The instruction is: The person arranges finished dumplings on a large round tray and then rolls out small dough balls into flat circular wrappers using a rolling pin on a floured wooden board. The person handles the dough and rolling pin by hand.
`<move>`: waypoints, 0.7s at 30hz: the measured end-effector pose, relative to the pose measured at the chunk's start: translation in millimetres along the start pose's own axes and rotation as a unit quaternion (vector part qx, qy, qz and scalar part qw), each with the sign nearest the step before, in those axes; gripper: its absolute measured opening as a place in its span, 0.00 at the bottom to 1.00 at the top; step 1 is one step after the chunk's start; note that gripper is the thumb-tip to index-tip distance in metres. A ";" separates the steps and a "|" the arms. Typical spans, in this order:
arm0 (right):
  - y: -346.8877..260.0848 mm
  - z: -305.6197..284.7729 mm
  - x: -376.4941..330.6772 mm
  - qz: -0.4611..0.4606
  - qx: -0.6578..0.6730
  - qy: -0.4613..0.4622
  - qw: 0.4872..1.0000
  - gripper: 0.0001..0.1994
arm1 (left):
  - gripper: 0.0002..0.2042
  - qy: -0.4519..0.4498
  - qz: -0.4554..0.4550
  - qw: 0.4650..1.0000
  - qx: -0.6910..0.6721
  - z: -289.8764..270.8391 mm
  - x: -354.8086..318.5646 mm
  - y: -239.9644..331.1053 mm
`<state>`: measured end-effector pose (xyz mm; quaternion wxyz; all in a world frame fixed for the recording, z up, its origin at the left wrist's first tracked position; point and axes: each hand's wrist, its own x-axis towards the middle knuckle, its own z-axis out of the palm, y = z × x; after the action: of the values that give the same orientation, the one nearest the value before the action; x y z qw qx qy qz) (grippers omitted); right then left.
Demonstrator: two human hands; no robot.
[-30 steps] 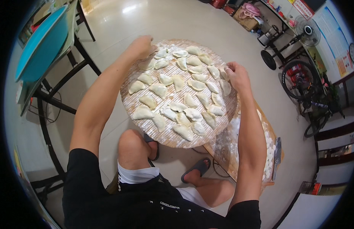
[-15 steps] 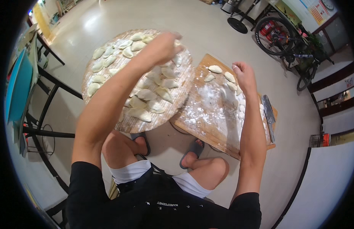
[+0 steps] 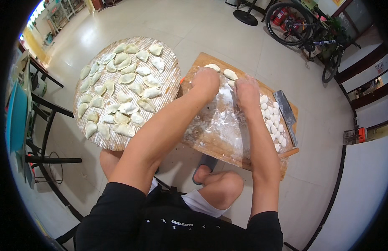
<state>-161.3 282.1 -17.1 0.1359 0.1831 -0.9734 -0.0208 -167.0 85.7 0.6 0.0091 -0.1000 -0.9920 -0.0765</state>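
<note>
- Fingers of the left hand [image 3: 206,83] bent downward, upper middle of frame; tips hidden behind the knuckles, so cannot tell whether they pinch anything.
- Right hand [image 3: 246,92] just right of it, fingers angled down; tips mostly out of sight, hold cannot be told.
- Middle dumpling [image 3: 230,74], pale and plump, upper middle of frame, between the hands; another partly covered just below it, beside the right hand.
- Far dumpling [image 3: 212,67] just above the left hand, near the board's upper edge.
- Wooden board [image 3: 221,144] under all these, centre to right of frame, heavily floured.
- Small white dough pieces [image 3: 274,121] clustered on its right side; cleaver [image 3: 285,113] lying alongside, wooden rod [image 3: 288,153] near the lower right corner.
- Round ridged tray [image 3: 173,77], left of centre, flour-dusted, bearing many folded dumplings [image 3: 128,78] in loose rows.
- Lower middle: black shirt [image 3: 181,228], white shorts [image 3: 204,201], grey sandal [image 3: 197,172].
- Far left: blue basin [image 3: 17,119]. Upper right: bicycle [image 3: 323,42], red cylinders [image 3: 281,16] behind its wheel.
</note>
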 end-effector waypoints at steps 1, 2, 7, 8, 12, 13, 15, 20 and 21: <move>-1.5 -2.7 0.9 -0.019 -0.030 -0.009 0.999 0.13 | 0.08 0.004 -0.038 0.999 -0.035 3.5 0.1 3.4; 0.2 1.8 0.5 -0.010 -0.024 -0.012 1.000 0.13 | 0.09 0.007 -0.077 0.995 -0.069 6.9 0.2 8.5; -8.4 7.2 1.2 0.040 0.027 -0.029 0.998 0.12 | 0.16 -0.029 -0.118 0.989 -0.080 16.7 5.4 12.3; -8.6 9.3 -0.2 0.042 0.025 0.002 0.999 0.12 | 0.16 -0.044 -0.117 0.988 -0.088 15.4 4.3 13.6; -15.2 9.8 1.6 0.046 0.072 -0.007 0.996 0.14 | 0.16 -0.052 -0.093 0.991 -0.075 29.1 1.8 9.5; -21.1 9.0 2.2 0.053 0.092 -0.005 0.994 0.14 | 0.16 -0.041 -0.087 0.993 -0.067 36.4 2.2 5.5; -21.9 4.7 -2.9 0.078 0.121 -0.005 0.990 0.15 | 0.11 -0.029 -0.069 0.993 -0.093 17.4 -7.5 12.6; -32.7 9.5 -14.7 0.069 0.196 0.020 0.978 0.09 | 0.11 0.004 -0.039 0.979 -0.201 23.3 -12.3 13.5; -43.2 3.9 -16.5 0.078 0.212 0.016 0.974 0.09 | 0.12 0.001 -0.034 0.971 -0.237 29.3 -9.6 9.1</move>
<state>-132.4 247.8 -29.0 0.1102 0.1319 -0.9646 0.1999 -155.8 97.1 -27.3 -0.0164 -0.0650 -0.9486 -0.3093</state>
